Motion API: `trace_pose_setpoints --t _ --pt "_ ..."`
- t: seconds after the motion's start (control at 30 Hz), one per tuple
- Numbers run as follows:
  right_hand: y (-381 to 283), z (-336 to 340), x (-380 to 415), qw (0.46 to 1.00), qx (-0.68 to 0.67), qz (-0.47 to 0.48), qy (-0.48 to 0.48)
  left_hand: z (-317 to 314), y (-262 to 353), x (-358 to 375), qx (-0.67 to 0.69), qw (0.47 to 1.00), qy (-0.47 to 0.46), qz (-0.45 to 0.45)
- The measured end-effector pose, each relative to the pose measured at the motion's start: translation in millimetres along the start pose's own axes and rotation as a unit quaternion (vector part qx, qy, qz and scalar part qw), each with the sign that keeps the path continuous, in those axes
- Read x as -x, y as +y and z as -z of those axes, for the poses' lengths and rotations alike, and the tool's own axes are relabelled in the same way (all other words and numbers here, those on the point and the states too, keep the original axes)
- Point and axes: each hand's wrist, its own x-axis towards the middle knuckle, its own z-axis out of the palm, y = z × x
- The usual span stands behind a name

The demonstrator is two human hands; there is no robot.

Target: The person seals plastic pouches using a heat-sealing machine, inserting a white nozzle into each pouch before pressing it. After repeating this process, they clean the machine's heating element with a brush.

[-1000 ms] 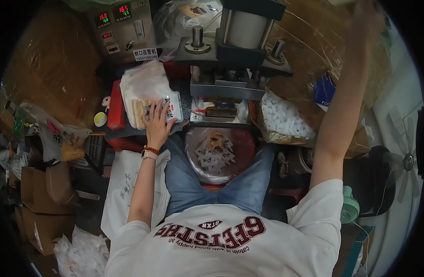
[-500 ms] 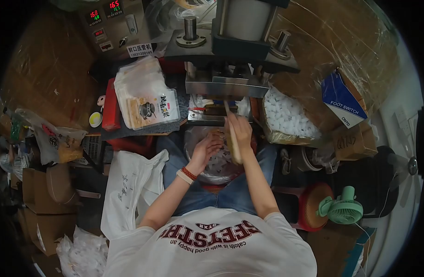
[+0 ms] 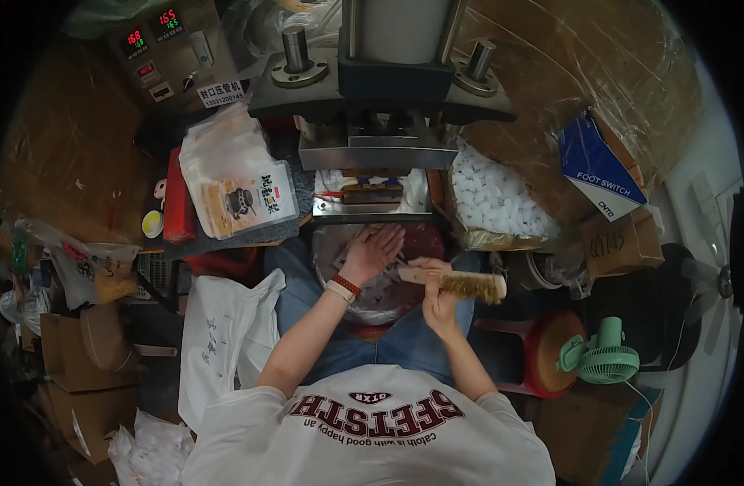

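Note:
My right hand (image 3: 438, 301) grips a wooden-handled brush (image 3: 469, 283) with yellowish bristles, its bristle end pointing right, above my right thigh. Palm up with the fingers stretched out, my left hand (image 3: 374, 253) is empty over a plastic-lined container (image 3: 331, 243) between my legs. Small pale pieces lie inside that container. Just beyond my hands is the press machine's lower metal plate (image 3: 327, 207), with its upper block (image 3: 376, 155) raised above it.
Printed pouches (image 3: 254, 202) are stacked beside a red box (image 3: 178, 194) on the left. Right of the press stands a box of white spouts (image 3: 502, 194). Farther right are a cardboard box (image 3: 623, 245), a red stool (image 3: 554, 356) and a green fan (image 3: 607, 360).
My right hand has drawn back from the press, and the brush has turned from pointing toward me to pointing right. My left hand has turned palm up. The view has shifted slightly.

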Motion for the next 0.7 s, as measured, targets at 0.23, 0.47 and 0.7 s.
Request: trace_pose_setpoints --t 0.23,0.47,0.7 --pt "-15 -1 -5 0.968 -0.104 -0.224 -0.034 0 -1 40 -0.09 0.992 0.087 -0.012" --pt "12 -46 -36 0.851 -0.349 -0.39 -0.046 34 14 27 -0.056 0.994 0.088 -0.038" --pt "-14 -46 -36 0.763 -0.405 -0.443 -0.238 20 29 60 -0.067 0.996 0.05 -0.033"
